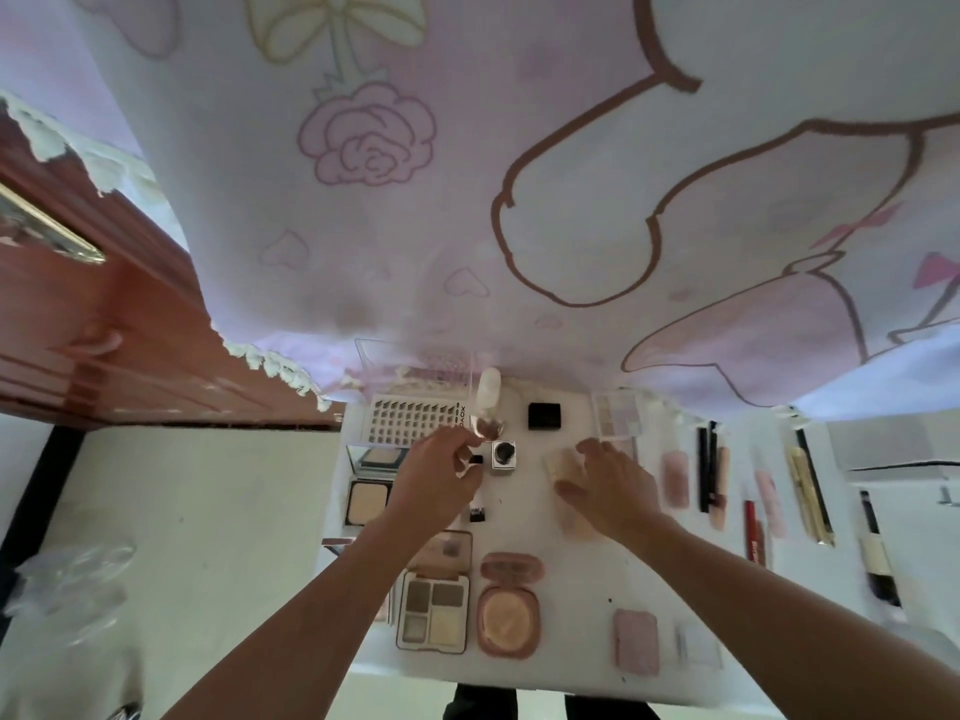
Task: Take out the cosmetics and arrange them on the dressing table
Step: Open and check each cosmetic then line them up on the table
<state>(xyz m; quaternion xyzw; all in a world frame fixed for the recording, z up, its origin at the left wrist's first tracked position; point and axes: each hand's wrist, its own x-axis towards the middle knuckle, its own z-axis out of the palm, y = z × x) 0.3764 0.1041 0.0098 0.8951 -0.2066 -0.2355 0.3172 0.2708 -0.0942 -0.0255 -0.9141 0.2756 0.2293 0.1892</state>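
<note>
Head view. On the white dressing table the cosmetics lie in rows: a lash tray, an open powder compact, a four-pan eyeshadow palette, a round pink compact and tubes to the right. The left hand has its fingers curled, pinching a small black item just beside a square jar. The right hand is spread, holding nothing, over a beige compact; whether they touch cannot be told.
</note>
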